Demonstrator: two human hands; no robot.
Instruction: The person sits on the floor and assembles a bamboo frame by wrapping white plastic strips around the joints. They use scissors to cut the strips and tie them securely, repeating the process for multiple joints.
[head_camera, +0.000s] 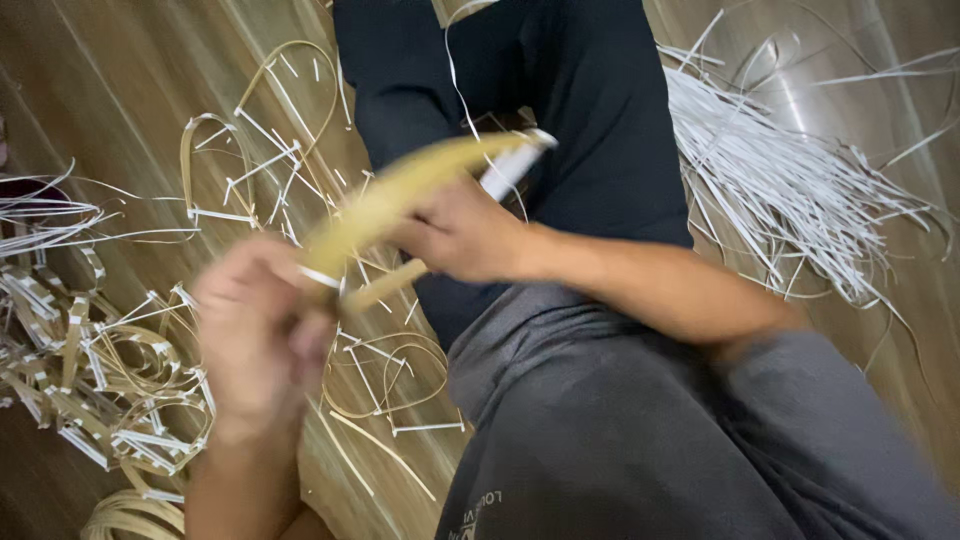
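Observation:
My left hand (255, 335) is closed around the lower end of a bent yellowish bamboo strip (400, 190), blurred by motion. My right hand (465, 235) grips the same strip further up, near a white band (510, 165) wrapped at its upper end. A thin white strand (455, 80) rises from the strip toward the top of the view. Both hands are held above my lap, over dark trousers (590, 110) and a grey shirt (640, 430).
A wooden floor (120, 80) lies under everything. Curved bamboo loops with white ties (250, 160) lie scattered at left, a tangled heap of them (110, 380) at lower left. A large bundle of loose white strips (790, 190) spreads at right.

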